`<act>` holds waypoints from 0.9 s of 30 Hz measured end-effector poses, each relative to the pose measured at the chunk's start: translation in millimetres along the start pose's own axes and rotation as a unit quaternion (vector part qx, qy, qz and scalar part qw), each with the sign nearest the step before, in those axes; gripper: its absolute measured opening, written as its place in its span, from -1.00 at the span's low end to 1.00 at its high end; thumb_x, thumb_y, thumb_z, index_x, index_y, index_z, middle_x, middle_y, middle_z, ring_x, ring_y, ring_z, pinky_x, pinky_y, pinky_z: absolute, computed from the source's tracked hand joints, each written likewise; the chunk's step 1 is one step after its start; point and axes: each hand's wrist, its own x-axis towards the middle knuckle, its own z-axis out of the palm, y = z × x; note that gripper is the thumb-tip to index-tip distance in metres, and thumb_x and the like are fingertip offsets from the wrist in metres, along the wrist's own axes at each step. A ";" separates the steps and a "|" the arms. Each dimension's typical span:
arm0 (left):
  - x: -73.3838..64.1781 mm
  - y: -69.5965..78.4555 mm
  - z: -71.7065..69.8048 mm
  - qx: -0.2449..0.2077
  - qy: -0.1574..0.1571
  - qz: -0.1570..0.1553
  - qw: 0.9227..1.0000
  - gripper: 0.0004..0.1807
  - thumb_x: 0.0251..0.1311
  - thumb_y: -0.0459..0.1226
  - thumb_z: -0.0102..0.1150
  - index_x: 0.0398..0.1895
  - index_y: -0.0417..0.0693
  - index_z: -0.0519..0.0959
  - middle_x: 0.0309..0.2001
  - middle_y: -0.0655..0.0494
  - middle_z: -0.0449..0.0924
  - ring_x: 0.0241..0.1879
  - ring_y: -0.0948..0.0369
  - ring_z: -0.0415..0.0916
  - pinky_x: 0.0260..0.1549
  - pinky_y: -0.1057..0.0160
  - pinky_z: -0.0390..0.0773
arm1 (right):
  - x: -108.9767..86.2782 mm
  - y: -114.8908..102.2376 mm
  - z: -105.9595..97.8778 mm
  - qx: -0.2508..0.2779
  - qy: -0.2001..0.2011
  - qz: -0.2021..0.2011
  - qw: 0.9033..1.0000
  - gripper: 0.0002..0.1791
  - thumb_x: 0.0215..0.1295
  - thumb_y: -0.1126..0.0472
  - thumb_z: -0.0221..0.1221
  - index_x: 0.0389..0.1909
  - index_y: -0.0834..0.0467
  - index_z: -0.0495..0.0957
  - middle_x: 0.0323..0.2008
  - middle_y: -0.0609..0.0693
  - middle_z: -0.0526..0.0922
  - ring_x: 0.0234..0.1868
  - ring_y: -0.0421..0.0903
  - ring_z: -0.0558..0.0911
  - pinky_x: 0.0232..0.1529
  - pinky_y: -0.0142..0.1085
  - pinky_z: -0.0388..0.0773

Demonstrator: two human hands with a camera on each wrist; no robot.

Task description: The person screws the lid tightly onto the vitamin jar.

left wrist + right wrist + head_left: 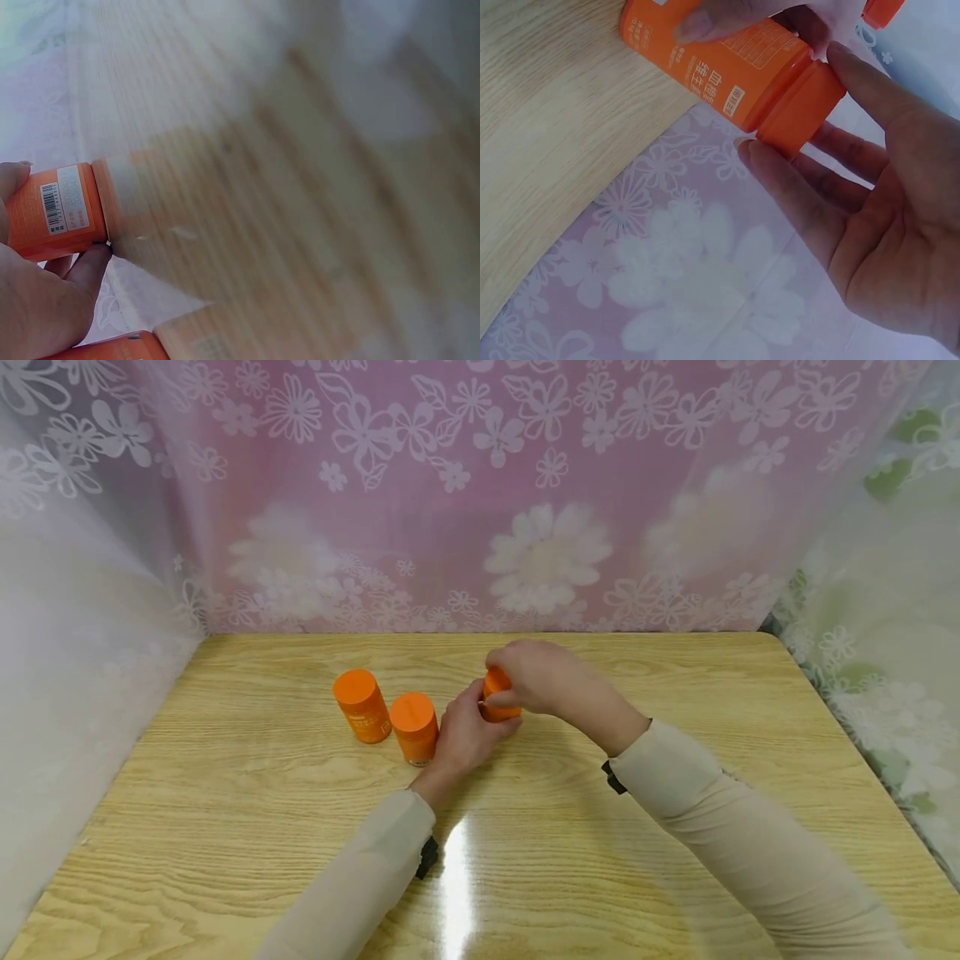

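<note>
An orange bottle [716,64] with white print stands on the wooden table. My left hand [471,727] grips its body, with the thumb across the label side in the right wrist view. From above, my right hand [536,677] holds the bottle's orange cap [802,109] between thumb and fingers. A thin gap shows between cap and body. In the left wrist view a barcode label [64,199] faces the camera on the gripped bottle. Close beside my left wrist stands a second orange bottle [414,727], its cap on.
A third capped orange bottle [363,706] is upright at the left, just beyond the second one. The wooden table [225,827] reaches back to a pink floral curtain [420,527]. Pale curtains hang at both sides, and a bright reflection lies on the tabletop between the forearms.
</note>
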 end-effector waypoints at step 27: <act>-0.3 1.0 0.4 -0.004 0.006 0.017 1.000 -0.44 0.01 -0.16 0.44 0.10 -0.01 0.45 -0.06 0.13 0.56 -0.12 0.18 0.51 -0.05 0.21 0.51 | 0.0 2.2 -7.3 0.029 -0.028 -0.055 0.998 -0.76 0.23 0.22 0.23 -0.07 0.11 0.62 -0.12 0.00 0.57 -0.16 -0.04 0.52 -0.11 -0.17 0.49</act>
